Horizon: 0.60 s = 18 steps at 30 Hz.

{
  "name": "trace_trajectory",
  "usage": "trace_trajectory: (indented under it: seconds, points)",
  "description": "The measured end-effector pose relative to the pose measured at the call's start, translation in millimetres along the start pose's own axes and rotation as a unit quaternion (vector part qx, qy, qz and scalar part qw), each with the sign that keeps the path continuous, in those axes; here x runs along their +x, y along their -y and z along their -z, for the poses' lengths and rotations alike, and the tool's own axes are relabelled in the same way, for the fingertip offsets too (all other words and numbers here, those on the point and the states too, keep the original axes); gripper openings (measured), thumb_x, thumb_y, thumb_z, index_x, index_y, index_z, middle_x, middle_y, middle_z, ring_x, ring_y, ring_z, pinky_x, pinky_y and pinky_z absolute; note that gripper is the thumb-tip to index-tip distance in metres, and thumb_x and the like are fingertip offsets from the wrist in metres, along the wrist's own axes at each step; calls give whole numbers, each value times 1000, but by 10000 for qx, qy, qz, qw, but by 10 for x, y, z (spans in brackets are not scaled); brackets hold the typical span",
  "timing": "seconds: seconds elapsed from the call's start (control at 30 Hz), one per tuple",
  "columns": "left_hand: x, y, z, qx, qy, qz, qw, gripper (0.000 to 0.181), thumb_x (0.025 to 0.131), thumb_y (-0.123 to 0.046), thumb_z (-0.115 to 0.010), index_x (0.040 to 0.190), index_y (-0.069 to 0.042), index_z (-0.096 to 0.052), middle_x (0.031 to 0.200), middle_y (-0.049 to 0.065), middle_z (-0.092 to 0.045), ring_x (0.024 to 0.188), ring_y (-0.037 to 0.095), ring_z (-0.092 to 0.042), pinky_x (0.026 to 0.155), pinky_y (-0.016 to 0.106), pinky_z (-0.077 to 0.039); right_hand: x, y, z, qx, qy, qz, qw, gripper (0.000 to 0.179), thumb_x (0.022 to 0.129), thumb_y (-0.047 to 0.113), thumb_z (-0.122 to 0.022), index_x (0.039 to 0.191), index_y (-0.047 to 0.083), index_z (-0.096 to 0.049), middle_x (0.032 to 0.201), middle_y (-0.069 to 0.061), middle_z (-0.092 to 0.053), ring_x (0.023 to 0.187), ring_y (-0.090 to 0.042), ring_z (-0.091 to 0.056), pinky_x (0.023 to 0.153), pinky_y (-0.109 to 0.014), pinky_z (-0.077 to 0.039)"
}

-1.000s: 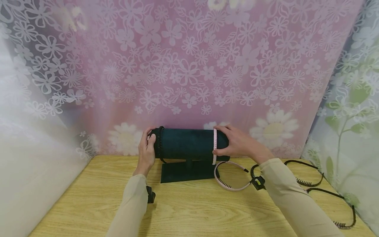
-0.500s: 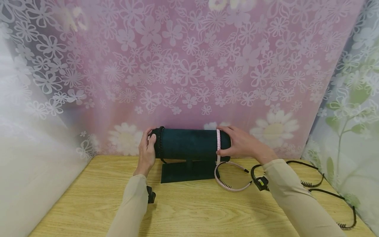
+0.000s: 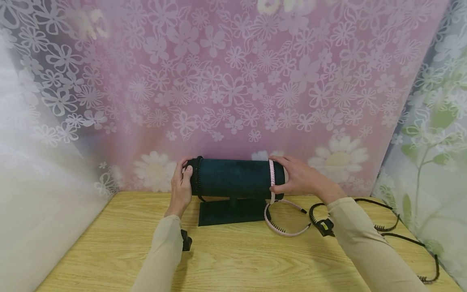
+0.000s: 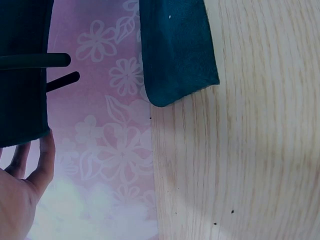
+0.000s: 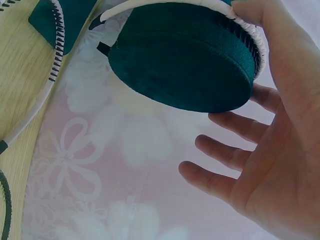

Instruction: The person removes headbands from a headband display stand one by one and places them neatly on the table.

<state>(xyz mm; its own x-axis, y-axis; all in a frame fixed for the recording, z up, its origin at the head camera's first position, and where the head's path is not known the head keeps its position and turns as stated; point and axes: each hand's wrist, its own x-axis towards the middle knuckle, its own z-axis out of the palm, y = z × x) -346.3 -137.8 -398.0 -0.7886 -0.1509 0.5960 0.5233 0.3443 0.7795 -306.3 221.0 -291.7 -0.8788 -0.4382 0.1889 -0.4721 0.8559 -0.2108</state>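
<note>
A dark green velvet roll [image 3: 233, 177] lies sideways on a post above its flat base [image 3: 226, 214]. Its left end is gripped by my left hand [image 3: 180, 187], thumb in front, right beside a black toothed headband [image 3: 198, 177] that sits around the roll. Near the other end, a pink wrapped headband [image 3: 272, 174] straddles the roll, and my right hand [image 3: 303, 178] holds it between thumb and fingers. The right wrist view shows the thumb on the pink headband [image 5: 200, 3] with several fingers spread behind the roll's end [image 5: 180, 65]. Two dark band tips [image 4: 62, 81] jut below the roll in the left wrist view.
A second pink headband [image 3: 290, 234] lies on the wooden table [image 3: 233, 259] by the base's right corner. Black headbands [image 3: 436, 265] lie farther right, one partly behind the right forearm. Flowered curtains [image 3: 233, 81] stand close behind and at both sides.
My right hand has shifted slightly right, sliding the pink headband along the roll toward its right end. My left hand stays at the left end.
</note>
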Motion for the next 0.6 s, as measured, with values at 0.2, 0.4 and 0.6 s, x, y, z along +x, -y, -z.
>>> trace_trajectory:
  seconds: [0.2, 0.4, 0.6]
  points:
    - [8, 8, -7, 10, 6, -83, 10000, 43, 110, -36, -37, 148, -19, -49, 145, 5, -53, 134, 25, -50, 118, 53, -36, -5, -2, 2, 22, -1, -41, 10000, 95, 80, 52, -77, 159, 19, -36, 154, -23, -45, 132, -45, -53, 98, -66, -49]
    - [4, 4, -3, 57, 11, -83, 9999, 43, 110, -37, -37, 148, -20, -49, 147, 5, -52, 136, 24, -49, 120, 53, -34, -16, 4, 13, 40, 29, -107, 9999, 95, 81, 50, -79, 159, 19, -35, 154, -23, -45, 132, -45, -53, 99, -67, -49]
    - [7, 10, -1, 49, 9, -61, 10000, 43, 110, -37, -37, 148, -20, -49, 146, 5, -52, 135, 24, -49, 120, 52, -34, -27, -15, 13, 81, 63, -144, 9998, 95, 81, 48, -78, 160, 19, -34, 155, -23, -44, 135, -46, -50, 101, -67, -47]
